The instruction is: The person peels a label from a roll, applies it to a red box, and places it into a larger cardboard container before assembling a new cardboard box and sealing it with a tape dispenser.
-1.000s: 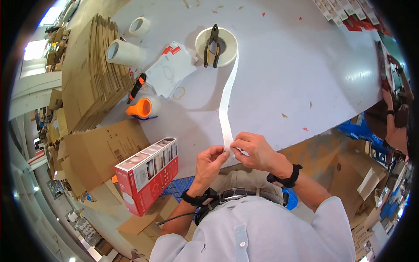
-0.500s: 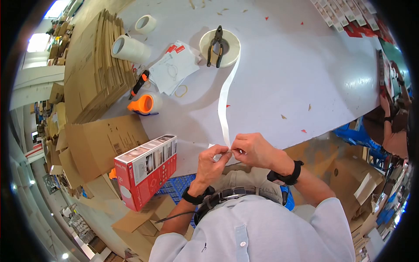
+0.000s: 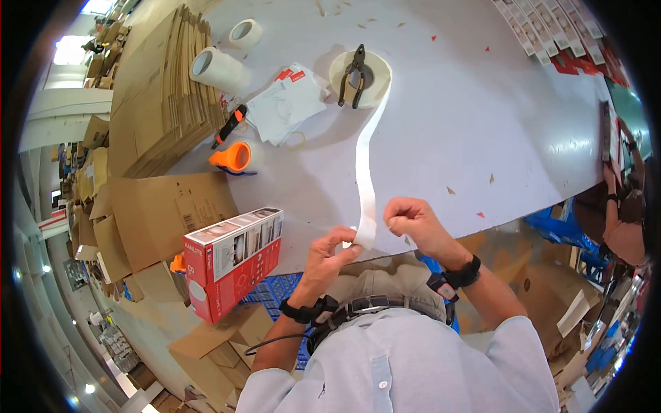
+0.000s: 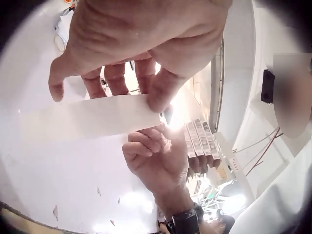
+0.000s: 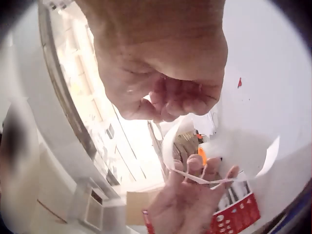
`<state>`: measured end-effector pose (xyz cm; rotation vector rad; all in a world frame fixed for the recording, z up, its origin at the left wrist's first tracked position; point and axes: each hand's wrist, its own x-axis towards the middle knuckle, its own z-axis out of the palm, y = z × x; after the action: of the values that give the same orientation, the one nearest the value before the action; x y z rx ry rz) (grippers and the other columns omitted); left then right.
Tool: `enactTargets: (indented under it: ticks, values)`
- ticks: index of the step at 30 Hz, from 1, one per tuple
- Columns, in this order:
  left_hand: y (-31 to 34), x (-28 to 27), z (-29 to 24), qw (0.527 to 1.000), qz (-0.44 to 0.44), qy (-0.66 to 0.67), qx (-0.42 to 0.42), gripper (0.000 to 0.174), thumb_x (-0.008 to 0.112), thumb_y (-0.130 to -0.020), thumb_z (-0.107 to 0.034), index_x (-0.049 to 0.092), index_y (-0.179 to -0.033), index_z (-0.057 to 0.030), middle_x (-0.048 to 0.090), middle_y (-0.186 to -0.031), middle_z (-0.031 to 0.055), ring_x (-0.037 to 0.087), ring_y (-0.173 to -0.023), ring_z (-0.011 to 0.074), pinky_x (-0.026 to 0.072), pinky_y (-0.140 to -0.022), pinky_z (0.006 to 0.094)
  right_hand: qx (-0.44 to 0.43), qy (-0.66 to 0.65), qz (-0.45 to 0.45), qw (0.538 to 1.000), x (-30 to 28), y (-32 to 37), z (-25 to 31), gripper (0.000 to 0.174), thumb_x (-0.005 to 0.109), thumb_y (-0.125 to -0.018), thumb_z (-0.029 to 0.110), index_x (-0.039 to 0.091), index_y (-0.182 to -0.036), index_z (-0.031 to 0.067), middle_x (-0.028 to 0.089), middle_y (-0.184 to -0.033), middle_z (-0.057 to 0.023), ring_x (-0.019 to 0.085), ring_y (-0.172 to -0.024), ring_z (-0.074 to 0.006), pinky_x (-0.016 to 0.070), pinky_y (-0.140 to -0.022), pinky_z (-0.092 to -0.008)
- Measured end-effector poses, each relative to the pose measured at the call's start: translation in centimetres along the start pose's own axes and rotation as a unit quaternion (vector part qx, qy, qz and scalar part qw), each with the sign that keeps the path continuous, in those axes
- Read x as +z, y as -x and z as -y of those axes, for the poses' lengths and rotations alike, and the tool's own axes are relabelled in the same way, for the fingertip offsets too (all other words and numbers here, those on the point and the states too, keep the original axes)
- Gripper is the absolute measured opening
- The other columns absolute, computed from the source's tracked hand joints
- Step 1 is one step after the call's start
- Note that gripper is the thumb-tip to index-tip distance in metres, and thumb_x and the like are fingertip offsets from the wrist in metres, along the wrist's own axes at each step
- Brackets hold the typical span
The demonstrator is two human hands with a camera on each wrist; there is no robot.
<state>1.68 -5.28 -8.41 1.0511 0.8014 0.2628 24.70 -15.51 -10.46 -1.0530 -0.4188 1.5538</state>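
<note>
White tape [image 3: 365,165] runs down from a large roll [image 3: 380,69] and over the table's near edge. The left hand [image 3: 329,263] pinches its lower end; in the left wrist view the thumb of the left hand [image 4: 131,44] presses on the strip [image 4: 87,117]. To the right of the strip, apart from it, is the right hand [image 3: 421,226] with curled fingers. In the right wrist view the right hand [image 5: 165,68] shows nothing in its fingers, above the left hand [image 5: 187,202] and the curved strip [image 5: 168,146]. Black-handled pliers [image 3: 357,72] lie on the roll.
Flattened cartons [image 3: 158,103] stand at the left, with papers [image 3: 286,107], a cutter [image 3: 231,126], an orange tape dispenser [image 3: 234,157] and smaller rolls [image 3: 220,71] nearby. A red-and-white box [image 3: 234,265] is left of the left hand. Another person [image 3: 620,206] is at the far right.
The right hand has moved away from the left hand and the tape, to the right. The left hand still pinches the tape end, now held wider and flatter. The head view has shifted slightly.
</note>
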Motion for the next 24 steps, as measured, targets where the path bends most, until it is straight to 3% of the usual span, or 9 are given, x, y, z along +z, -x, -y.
enactTargets:
  ticks: [4, 7, 9, 12, 16, 19, 24]
  values:
    - [0.7, -0.3, -0.7, 0.992, -0.06, -0.098, 0.048, 0.016, 0.077, -0.087, 0.001, 0.079, -0.103, -0.001, 0.063, -0.096, 0.0005, 0.057, -0.101, 0.0119, 0.0448, -0.096, 0.0306, 0.028, -0.238, 0.003, 0.971, -0.8, 0.2, 0.1, 0.007, 0.062, -0.092, 0.006, 0.067, -0.087, 0.009, 0.065, -0.099, -0.002, 0.056, -0.087, -0.0079, 0.0423, -0.069, -0.0245]
    - [1.3, -0.9, -1.1, 0.991, -0.054, -0.118, 0.034, 0.017, 0.077, -0.087, 0.002, 0.08, -0.103, -0.0006, 0.061, -0.088, -0.0023, 0.056, -0.089, 0.0096, 0.0453, -0.083, 0.0267, 0.152, -0.18, 0.007, 0.972, -0.1, -0.3, 0.9, 0.006, 0.062, -0.093, 0.006, 0.066, -0.09, 0.0096, 0.062, -0.103, -0.003, 0.056, -0.094, -0.0084, 0.0428, -0.069, -0.0251]
    - [1.7, -0.9, -1.7, 0.998, -0.02, -0.055, -0.023, 0.017, 0.077, -0.088, 0.001, 0.08, -0.104, 0.0004, 0.063, -0.086, -0.0034, 0.055, -0.081, 0.0079, 0.044, -0.074, 0.0241, 0.167, -0.177, 0.049, 0.969, 0.2, -1.9, 0.0, 0.005, 0.062, -0.093, 0.006, 0.066, -0.091, 0.0088, 0.063, -0.098, -0.0032, 0.058, -0.089, -0.0087, 0.0427, -0.066, -0.0242]
    - [2.3, -0.2, -2.1, 0.995, -0.071, -0.008, -0.077, 0.017, 0.074, -0.091, 0.001, 0.078, -0.107, 0.0037, 0.069, -0.089, -0.0019, 0.056, -0.077, 0.0061, 0.0423, -0.068, 0.0214, 0.158, -0.181, 0.079, 0.968, 0.3, -4.1, 0.9, 0.005, 0.063, -0.093, 0.006, 0.067, -0.092, 0.0072, 0.064, -0.089, -0.0026, 0.058, -0.077, -0.0094, 0.0429, -0.06, -0.0236]
    - [2.4, -1.0, -1.2, 0.994, -0.083, 0.036, -0.065, 0.026, 0.071, -0.094, 0.0, 0.073, -0.12, 0.0059, 0.074, -0.102, 0.0048, 0.063, -0.087, 0.0084, 0.0502, -0.078, 0.0233, 0.119, -0.131, 0.058, 0.983, 2.0, -4.4, 2.7, 0.005, 0.064, -0.094, 0.005, 0.068, -0.091, 0.005, 0.064, -0.079, -0.002, 0.059, -0.064, -0.0103, 0.0469, -0.055, -0.0243]
    - [2.1, 0.4, -1.0, 0.994, -0.103, 0.037, -0.02, 0.037, 0.071, -0.096, -0.001, 0.067, -0.132, 0.0062, 0.074, -0.109, 0.0069, 0.067, -0.096, 0.0102, 0.0536, -0.086, 0.0253, 0.117, -0.08, 0.035, 0.989, 2.8, -3.8, 3.1, 0.004, 0.066, -0.094, 0.005, 0.068, -0.091, 0.0042, 0.067, -0.083, -0.0031, 0.064, -0.068, -0.011, 0.0541, -0.06, -0.0266]
    - [1.9, 1.8, -0.5, 0.993, -0.1, 0.032, 0.045, 0.049, 0.071, -0.098, -0.002, 0.057, -0.144, 0.0073, 0.072, -0.117, 0.0083, 0.068, -0.106, 0.0123, 0.0542, -0.095, 0.0277, 0.084, -0.029, 0.031, 0.996, 3.9, -3.1, 3.0, 0.005, 0.067, -0.095, 0.007, 0.07, -0.093, 0.0033, 0.07, -0.086, -0.0043, 0.068, -0.073, -0.0115, 0.059, -0.066, -0.0282]
